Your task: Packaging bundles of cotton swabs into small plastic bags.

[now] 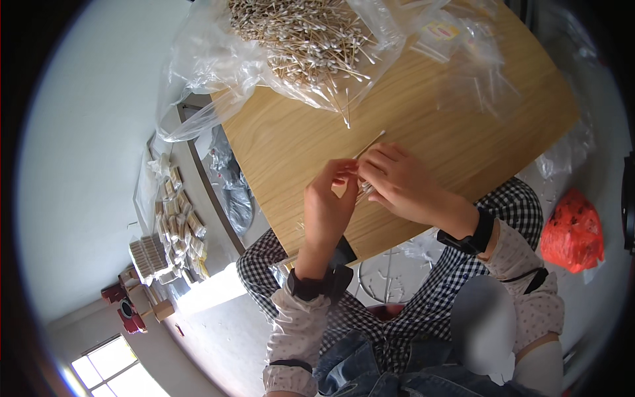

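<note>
Over the near part of the wooden table, my two hands meet at the fingertips. My left hand point(333, 193) is closed in a pinch, its thumb and fingers pressed together where one cotton swab point(372, 143) slants out toward the far right. Beside it my right hand point(400, 182) curls palm down over a few cotton swabs point(366, 189); their white tips show under its fingers, and the rest is hidden. Farther off, a big heap of wooden-stick cotton swabs point(304, 40) spills from a clear plastic bag point(218, 56), several tips pointing toward me.
Clear plastic packets point(456, 40) lie at the table's point(430, 119) far right. A red plastic bag point(573, 230) sits on the right, below table height. To the left are stacked packs of swabs point(178, 221) and a grey plastic bag point(235, 192). My checkered-cloth knees flank the table's near edge.
</note>
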{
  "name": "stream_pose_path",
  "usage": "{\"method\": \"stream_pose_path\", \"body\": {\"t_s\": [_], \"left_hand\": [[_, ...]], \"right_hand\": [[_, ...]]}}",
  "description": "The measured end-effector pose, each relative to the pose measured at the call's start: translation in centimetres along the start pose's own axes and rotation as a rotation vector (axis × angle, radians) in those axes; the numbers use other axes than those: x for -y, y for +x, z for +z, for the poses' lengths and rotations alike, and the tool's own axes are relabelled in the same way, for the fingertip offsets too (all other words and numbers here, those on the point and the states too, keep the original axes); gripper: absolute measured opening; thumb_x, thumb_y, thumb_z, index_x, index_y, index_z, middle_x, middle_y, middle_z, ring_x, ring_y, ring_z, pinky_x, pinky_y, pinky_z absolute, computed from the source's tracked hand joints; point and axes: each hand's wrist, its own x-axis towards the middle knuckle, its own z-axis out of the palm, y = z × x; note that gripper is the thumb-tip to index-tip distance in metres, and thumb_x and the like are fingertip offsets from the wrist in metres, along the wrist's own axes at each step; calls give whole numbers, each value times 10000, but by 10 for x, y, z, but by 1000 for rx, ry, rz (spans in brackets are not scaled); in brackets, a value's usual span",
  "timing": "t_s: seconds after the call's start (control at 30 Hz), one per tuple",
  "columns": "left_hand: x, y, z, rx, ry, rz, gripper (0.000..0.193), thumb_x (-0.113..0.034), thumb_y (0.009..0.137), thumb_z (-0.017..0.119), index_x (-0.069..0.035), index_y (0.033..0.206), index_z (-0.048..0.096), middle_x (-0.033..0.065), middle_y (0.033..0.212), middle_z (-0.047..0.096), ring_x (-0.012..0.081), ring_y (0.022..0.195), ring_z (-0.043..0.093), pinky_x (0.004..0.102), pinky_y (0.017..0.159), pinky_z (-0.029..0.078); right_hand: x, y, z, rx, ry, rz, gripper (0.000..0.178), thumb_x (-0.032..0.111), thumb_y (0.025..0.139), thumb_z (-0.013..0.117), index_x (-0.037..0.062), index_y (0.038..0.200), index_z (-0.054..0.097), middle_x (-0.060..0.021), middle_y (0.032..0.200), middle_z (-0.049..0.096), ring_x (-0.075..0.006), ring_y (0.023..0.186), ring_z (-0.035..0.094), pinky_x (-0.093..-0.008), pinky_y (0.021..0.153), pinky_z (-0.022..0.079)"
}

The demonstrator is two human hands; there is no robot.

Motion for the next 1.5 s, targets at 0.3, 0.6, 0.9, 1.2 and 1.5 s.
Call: {"method": "stream_pose_path", "body": {"t_s": [0.3, 0.6, 0.9, 1.2, 1.5], "left_hand": [[9, 34, 2, 91, 268, 73, 67, -12, 843, 703, -3, 901, 671, 140, 877, 669, 285, 825, 680, 366, 732, 545], [-13, 50, -11, -80, 297, 121, 118, -58, 880, 708, -9, 977, 660, 123, 892, 665, 269, 780, 668, 373, 691, 531], [-5, 119, 27, -107, 683, 31, 168, -88, 827, 732, -50, 922, 599, 151, 924, 668, 379, 861, 674, 477, 713, 528], [7, 28, -6, 9, 430, 159, 140, 2, 802, 713, -42, 912, 638, 121, 860, 669, 314, 816, 673, 423, 693, 535], [-9, -31, -15, -49, 294, 62, 363, 14, 909, 578, 3, 1270, 615, 197, 1241, 652, 361, 1186, 606, 436, 986, 485]], "right_hand": [[-12, -3, 1, 14, 22, -81, 92, 133, 775, 659, 81, 845, 685, -26, 966, 656, -198, 1044, 592, -351, 950, 458], [-18, -3, 0, -30, 28, -35, 99, 127, 769, 706, 75, 848, 677, -9, 958, 639, -210, 1001, 597, -360, 920, 473], [-17, -2, 8, 0, -32, -64, 58, 138, 770, 649, 106, 817, 662, -8, 910, 645, -200, 959, 609, -340, 918, 472], [-16, -9, 10, -6, 24, -74, 61, 119, 773, 639, 97, 821, 670, -9, 901, 642, -193, 953, 603, -334, 919, 467], [-6, -5, -2, -34, 107, 17, 262, 93, 750, 734, 77, 995, 643, -65, 969, 641, -255, 976, 598, -396, 882, 473]]}}
